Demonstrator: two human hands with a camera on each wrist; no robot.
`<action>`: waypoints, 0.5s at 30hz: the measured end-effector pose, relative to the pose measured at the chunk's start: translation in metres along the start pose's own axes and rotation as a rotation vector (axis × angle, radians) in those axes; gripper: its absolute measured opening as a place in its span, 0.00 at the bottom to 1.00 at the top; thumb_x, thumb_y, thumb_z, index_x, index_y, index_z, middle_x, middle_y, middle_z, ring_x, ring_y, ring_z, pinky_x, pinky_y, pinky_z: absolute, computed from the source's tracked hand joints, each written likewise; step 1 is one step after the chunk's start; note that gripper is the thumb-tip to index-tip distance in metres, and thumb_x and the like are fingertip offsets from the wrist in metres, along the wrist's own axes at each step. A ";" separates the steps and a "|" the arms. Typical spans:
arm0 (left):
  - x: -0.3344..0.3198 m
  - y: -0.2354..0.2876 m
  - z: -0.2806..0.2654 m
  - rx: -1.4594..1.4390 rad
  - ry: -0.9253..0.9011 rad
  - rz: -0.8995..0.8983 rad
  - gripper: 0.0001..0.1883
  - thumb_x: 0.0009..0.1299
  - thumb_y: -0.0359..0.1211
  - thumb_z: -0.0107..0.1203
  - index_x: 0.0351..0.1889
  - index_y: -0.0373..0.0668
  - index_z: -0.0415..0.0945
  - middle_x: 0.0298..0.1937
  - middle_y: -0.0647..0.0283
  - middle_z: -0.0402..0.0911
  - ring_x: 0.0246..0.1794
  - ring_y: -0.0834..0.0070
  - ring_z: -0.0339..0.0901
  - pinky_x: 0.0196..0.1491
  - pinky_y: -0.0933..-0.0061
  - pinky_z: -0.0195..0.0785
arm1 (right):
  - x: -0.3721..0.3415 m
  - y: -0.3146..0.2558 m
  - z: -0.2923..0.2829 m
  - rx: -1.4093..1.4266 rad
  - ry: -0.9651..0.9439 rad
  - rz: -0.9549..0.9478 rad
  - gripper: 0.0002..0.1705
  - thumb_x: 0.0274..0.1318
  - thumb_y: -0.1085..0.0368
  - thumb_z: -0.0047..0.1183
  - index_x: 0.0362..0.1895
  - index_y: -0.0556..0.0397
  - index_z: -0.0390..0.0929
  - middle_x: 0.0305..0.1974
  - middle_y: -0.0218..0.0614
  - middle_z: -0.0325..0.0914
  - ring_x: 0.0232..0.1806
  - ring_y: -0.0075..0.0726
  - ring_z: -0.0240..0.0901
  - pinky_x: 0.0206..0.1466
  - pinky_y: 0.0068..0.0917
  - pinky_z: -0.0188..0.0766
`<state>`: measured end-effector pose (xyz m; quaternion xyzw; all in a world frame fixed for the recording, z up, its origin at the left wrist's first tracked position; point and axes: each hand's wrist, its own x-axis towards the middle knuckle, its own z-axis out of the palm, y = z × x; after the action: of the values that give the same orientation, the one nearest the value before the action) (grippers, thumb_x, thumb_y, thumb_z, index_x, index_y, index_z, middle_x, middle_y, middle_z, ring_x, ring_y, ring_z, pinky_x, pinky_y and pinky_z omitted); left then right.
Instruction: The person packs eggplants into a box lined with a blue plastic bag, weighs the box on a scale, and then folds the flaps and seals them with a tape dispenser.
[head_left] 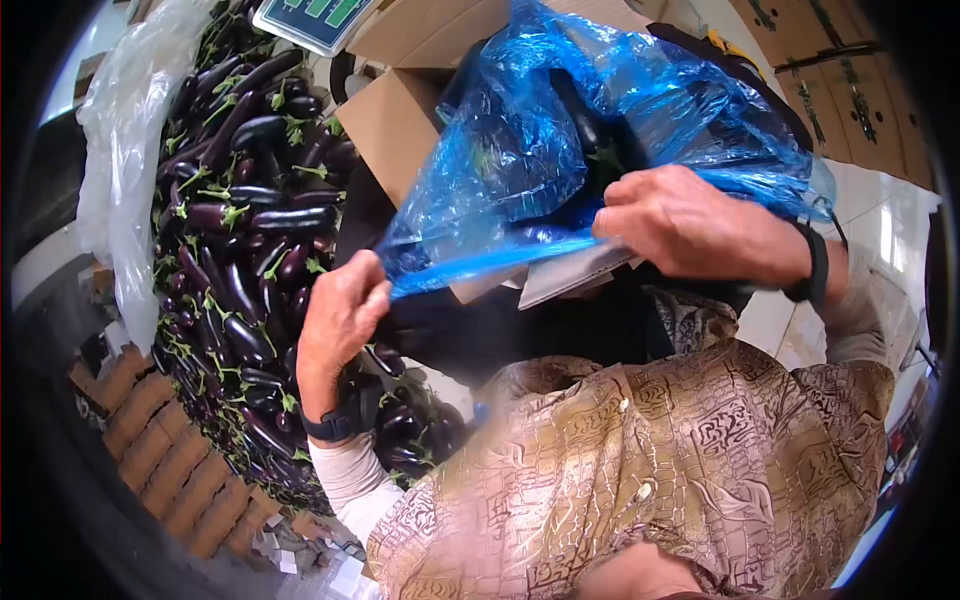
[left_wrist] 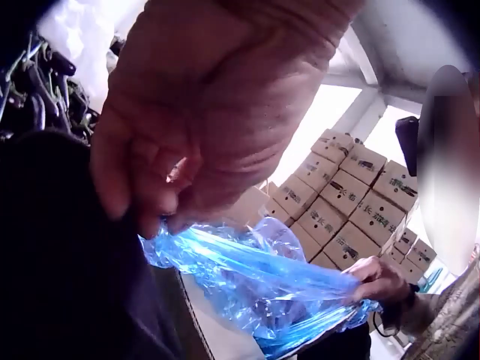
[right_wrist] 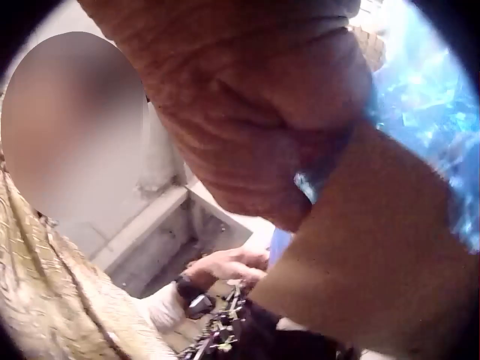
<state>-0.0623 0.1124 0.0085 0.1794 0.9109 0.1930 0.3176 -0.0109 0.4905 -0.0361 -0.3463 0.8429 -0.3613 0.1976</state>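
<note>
- Nearest, on the wearer's side of the cardboard box [head_left: 388, 135], is a patterned shirt [head_left: 620, 470].
- The left hand [head_left: 342, 312], off the box's near left side, pinches the edge of a blue plastic bag [head_left: 500, 150] between thumb and fingers.
- The right hand [head_left: 685, 222], at the box's near right side, has its fingers curled round the same edge, stretched taut between both hands.
- The bag sits in the box and spills over its rim, with dark eggplants [head_left: 575, 108] inside.
- Left of the box lies an eggplant heap [head_left: 242, 285]; farther left, a clear plastic sheet [head_left: 140, 180].
- Beyond the box, on the right, stand stacked cartons [head_left: 860, 110].
</note>
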 end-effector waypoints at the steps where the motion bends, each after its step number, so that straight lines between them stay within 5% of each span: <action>1: -0.003 -0.005 0.000 0.016 0.110 -0.008 0.03 0.66 0.25 0.56 0.35 0.36 0.74 0.26 0.60 0.74 0.24 0.70 0.72 0.30 0.69 0.65 | 0.001 -0.014 -0.001 0.049 0.163 -0.116 0.06 0.47 0.75 0.52 0.32 0.56 0.72 0.25 0.43 0.73 0.32 0.55 0.77 0.29 0.46 0.73; 2: -0.003 0.002 -0.004 0.032 0.216 -0.017 0.04 0.65 0.24 0.56 0.37 0.36 0.74 0.25 0.54 0.74 0.24 0.60 0.74 0.32 0.63 0.67 | -0.001 -0.030 -0.007 0.156 0.093 -0.068 0.07 0.47 0.74 0.52 0.33 0.55 0.72 0.26 0.43 0.72 0.33 0.51 0.77 0.27 0.43 0.74; 5: 0.025 0.050 0.001 -0.061 0.619 0.125 0.08 0.65 0.24 0.59 0.43 0.36 0.78 0.36 0.55 0.78 0.30 0.63 0.76 0.36 0.68 0.70 | -0.003 -0.057 0.003 0.079 0.058 -0.217 0.12 0.45 0.72 0.55 0.38 0.54 0.72 0.29 0.40 0.71 0.32 0.45 0.77 0.26 0.40 0.75; 8: 0.070 0.094 0.026 0.209 0.457 0.499 0.31 0.52 0.34 0.72 0.55 0.43 0.74 0.52 0.57 0.75 0.58 0.55 0.70 0.58 0.55 0.64 | -0.002 -0.066 0.012 0.055 -0.063 -0.279 0.16 0.46 0.70 0.55 0.42 0.55 0.71 0.32 0.40 0.71 0.33 0.44 0.76 0.28 0.39 0.75; 9: 0.086 0.098 0.046 0.337 0.404 0.563 0.36 0.47 0.37 0.74 0.57 0.46 0.73 0.52 0.58 0.73 0.56 0.57 0.70 0.54 0.55 0.63 | -0.003 -0.066 0.014 0.059 -0.099 -0.264 0.14 0.47 0.70 0.54 0.42 0.55 0.71 0.32 0.40 0.71 0.34 0.44 0.76 0.29 0.39 0.75; 12: 0.115 0.078 0.068 0.553 0.276 0.718 0.16 0.53 0.29 0.65 0.40 0.47 0.76 0.41 0.61 0.74 0.48 0.62 0.72 0.46 0.62 0.64 | -0.016 -0.066 0.016 0.112 -0.181 -0.192 0.13 0.48 0.70 0.54 0.40 0.55 0.71 0.34 0.41 0.72 0.37 0.45 0.77 0.32 0.41 0.74; 15: 0.116 0.063 0.036 0.345 0.494 0.560 0.07 0.60 0.24 0.56 0.35 0.44 0.75 0.35 0.58 0.75 0.41 0.55 0.76 0.41 0.57 0.70 | -0.033 -0.059 0.018 0.290 -0.195 0.023 0.11 0.47 0.73 0.56 0.37 0.56 0.72 0.32 0.44 0.73 0.37 0.53 0.77 0.34 0.47 0.74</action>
<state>-0.1114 0.2278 -0.0476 0.4191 0.8948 0.1535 -0.0104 0.0483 0.4767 -0.0014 -0.3377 0.7628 -0.4415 0.3304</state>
